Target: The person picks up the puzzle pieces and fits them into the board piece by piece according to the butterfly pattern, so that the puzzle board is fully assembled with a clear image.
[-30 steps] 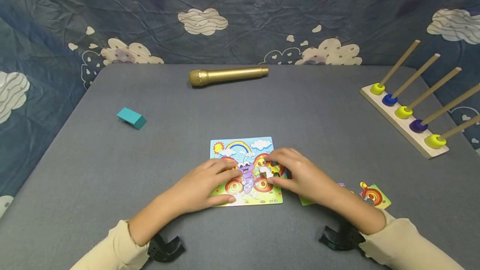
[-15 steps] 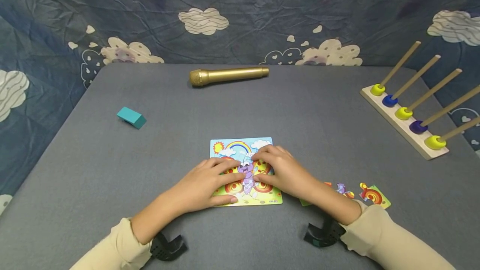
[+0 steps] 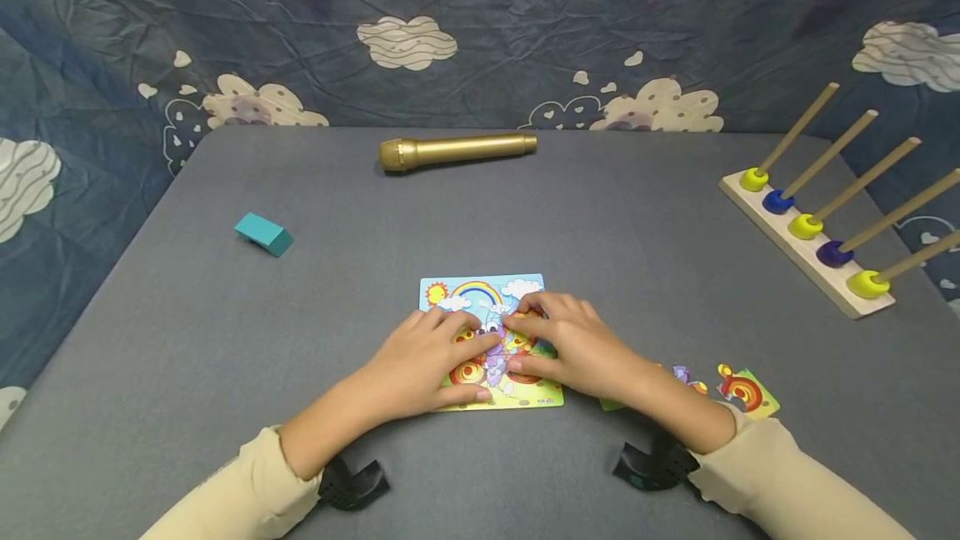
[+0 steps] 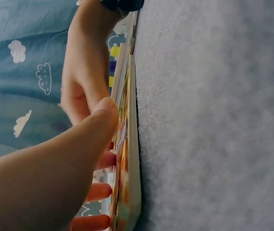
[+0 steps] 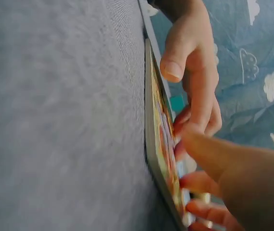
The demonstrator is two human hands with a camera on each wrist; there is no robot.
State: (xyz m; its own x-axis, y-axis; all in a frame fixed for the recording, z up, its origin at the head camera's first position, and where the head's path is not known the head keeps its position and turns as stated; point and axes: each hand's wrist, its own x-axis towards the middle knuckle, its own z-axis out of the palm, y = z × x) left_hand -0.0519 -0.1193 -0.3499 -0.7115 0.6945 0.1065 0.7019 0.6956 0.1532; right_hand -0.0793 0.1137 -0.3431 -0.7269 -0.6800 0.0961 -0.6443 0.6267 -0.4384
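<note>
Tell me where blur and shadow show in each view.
Head: fairly sharp, a soft shadow under the gold microphone; left wrist: a thin dark shadow beside the puzzle board, the gray tabletop blurred; right wrist: the tabletop blurred too, the near right hand soft.

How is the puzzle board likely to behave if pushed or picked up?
The puzzle board is probably stiff, as its edge looks straight in the wrist views. Lying flat and low, it would likely slide rather than roll or tip. Tilted, it might shed parts, since loose pieces lie to its right.
</note>
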